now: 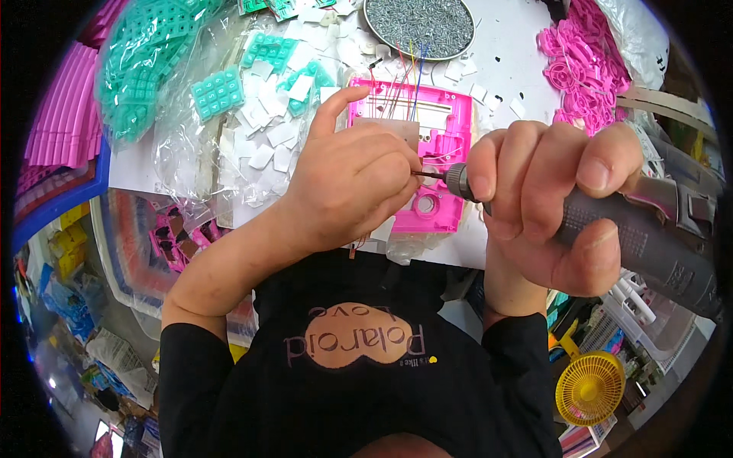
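Observation:
My right hand (542, 191) is wrapped round a dark grey electric screwdriver (645, 240), held almost level. Its thin bit (430, 175) points left to the fingertips of my left hand (355, 175). That hand is closed in a pinch over a pink plastic casing (463, 126), its index finger raised; whatever the fingertips hold is too small or hidden to name. Beneath it, a tan circuit board (405, 131) shows in part, with red, yellow and blue wires (417, 80) rising at the far side. A round speaker-like opening (426, 203) sits in the casing's near part.
Beyond the casing stands a round tray of small screws (420, 27). White paper-like pieces (263, 126) and green keypads (217, 93) lie to the left. Pink plastic parts (584, 69) are heaped at the far right; stacked pink panels (65, 114) fill the far left.

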A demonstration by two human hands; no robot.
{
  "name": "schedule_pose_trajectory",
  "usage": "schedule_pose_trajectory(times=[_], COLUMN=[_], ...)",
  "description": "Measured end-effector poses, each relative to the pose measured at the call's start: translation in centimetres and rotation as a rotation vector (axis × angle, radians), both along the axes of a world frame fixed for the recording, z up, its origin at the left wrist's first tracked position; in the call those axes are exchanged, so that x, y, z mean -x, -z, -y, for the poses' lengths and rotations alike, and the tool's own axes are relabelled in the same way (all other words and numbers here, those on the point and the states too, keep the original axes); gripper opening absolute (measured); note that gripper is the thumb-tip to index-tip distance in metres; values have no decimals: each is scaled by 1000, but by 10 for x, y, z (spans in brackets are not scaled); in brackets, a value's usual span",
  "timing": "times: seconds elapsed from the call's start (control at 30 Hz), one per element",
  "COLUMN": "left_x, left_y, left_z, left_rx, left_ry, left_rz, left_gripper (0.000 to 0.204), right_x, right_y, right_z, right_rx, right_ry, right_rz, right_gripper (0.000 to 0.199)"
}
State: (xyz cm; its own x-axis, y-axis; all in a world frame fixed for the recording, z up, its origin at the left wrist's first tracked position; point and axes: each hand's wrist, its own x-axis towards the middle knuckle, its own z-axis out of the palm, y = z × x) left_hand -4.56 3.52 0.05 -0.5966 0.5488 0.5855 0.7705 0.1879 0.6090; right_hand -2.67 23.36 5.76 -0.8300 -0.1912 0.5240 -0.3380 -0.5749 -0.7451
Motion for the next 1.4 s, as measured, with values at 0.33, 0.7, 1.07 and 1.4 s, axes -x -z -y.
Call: schedule_pose_trajectory(times=[0.33,0.7,1.07,1.4], left_x=[5,-17,-14,-2], left_y=[4,9,14,8], left_z=[6,22,21,6], left_rx=[-55,368,262,75], left_ry=[61,-111,-138,-77], left_rz=[27,-4,9,13], left_gripper=[28,18,18,19], right_x=[-3,16,18,3], right_y=[-17,28,30,-22], right_z=[4,17,20,5], right_rx=[-183,-184,-479,-159], right_ry=[29,348,263,-9], right_rz=[69,78,32,39], right_gripper=[32,25,26,30])
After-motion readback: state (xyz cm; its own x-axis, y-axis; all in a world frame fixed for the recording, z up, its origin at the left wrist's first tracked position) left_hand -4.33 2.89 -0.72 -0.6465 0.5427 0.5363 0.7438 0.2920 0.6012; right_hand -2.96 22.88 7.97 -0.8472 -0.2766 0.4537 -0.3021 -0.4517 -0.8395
